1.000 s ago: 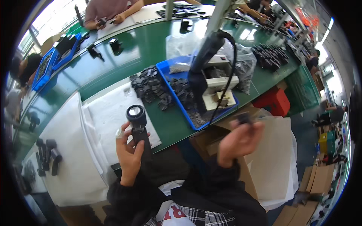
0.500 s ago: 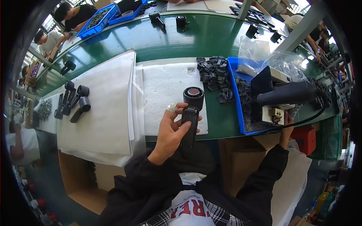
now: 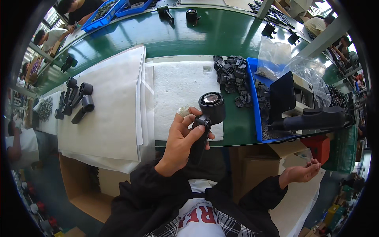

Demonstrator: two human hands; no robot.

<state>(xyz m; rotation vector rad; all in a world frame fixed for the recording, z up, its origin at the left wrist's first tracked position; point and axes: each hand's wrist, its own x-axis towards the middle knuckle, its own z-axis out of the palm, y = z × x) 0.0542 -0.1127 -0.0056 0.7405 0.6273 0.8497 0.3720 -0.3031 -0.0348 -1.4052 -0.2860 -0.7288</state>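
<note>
My left hand is closed around the handle of a black handheld fan. The fan's round head points up and away from me, with a shiny metal disc at its centre. A pale wrapping covers one of my left fingertips. Off to the right, my right hand is turned palm up beside a red box, its fingers loosely curled and apart from the tools. I make out nothing in it. Above it a black, pistol-shaped power tool lies across a boxy device.
A white foam board lies in front of me, beside a heap of small black parts. A blue tray holds more parts and screws. White sheets and several black fan bodies are at left. Co-workers sit across the green table.
My right hand has left the boxy device and come down toward me, palm up. The power tool has shifted lower and right. The fan in my left hand has tilted slightly.
</note>
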